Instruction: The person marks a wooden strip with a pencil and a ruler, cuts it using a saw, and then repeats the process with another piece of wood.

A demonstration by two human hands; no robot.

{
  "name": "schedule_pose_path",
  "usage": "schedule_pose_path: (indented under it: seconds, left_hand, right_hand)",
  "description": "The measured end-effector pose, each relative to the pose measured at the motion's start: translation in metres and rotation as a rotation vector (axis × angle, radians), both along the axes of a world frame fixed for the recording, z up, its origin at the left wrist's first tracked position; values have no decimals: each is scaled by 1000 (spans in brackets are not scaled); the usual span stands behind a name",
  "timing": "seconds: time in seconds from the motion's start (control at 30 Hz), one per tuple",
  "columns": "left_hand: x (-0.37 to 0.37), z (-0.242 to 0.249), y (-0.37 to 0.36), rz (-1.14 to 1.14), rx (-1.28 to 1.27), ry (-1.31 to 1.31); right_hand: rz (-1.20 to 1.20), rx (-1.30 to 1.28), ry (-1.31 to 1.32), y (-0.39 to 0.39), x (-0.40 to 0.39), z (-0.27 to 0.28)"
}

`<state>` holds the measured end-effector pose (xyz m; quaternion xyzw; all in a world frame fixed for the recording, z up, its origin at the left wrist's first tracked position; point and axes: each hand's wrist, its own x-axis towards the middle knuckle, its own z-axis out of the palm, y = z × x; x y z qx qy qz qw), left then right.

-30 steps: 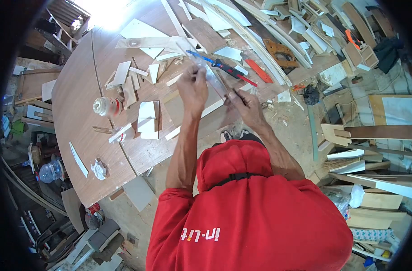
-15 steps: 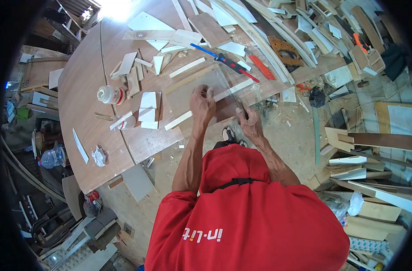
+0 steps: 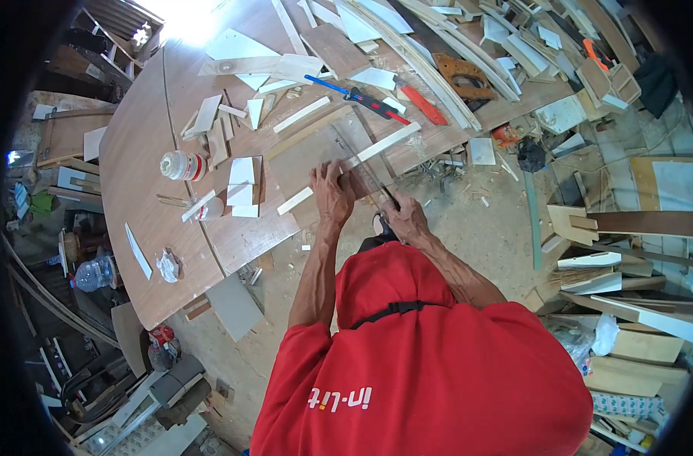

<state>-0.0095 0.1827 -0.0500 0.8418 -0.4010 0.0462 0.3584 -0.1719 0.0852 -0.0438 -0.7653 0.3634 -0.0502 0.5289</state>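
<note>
My left hand (image 3: 331, 196) presses down on a thin brown board (image 3: 301, 156) at the table's near edge, its fingers spread beside a pale wooden strip (image 3: 388, 143) that crosses the board. A long graduated metal ruler (image 3: 354, 156) lies slantwise over the board and runs toward my right hand (image 3: 407, 219). That hand is closed around a slim dark tool (image 3: 390, 197) at the ruler's near end; its exact kind is too small to tell. A blue, black and red tool (image 3: 369, 102) and an orange-red handled tool (image 3: 422, 104) lie just beyond the board.
A wooden-handled saw (image 3: 464, 76) and long strips (image 3: 407, 45) occupy the table's far right. White offcuts (image 3: 244, 186), a glue jar (image 3: 183, 166) and crumpled plastic (image 3: 167, 264) lie on the left. Stacked wood pieces (image 3: 620, 285) crowd the floor at right.
My left hand has lowered slightly, its fingers now spread flat. My right hand has come left and nearer, with the dark tool. The ruler shows more plainly. The view has shifted slightly.
</note>
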Motion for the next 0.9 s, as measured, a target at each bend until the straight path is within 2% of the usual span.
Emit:
schedule_pose_path:
  seconds: [0.07,0.13,0.23,0.53,0.9]
  left_hand:
    - [0,-3,-2,9,-21,-23]
    - [-2,1,-1,73,-86,135]
    - [-1,13,-4,63,-37,183]
    - [-3,7,-9,126,123,80]
    - [-4,7,-11,129,145,74]
  right_hand:
    - [-3,48,15,2,-1,5]
    - [18,70,-23,2,-2,21]
    - [37,15,-43,4,-2,5]
    - [55,36,-55,6,-2,2]
    - [38,34,-84,7,-4,-4]
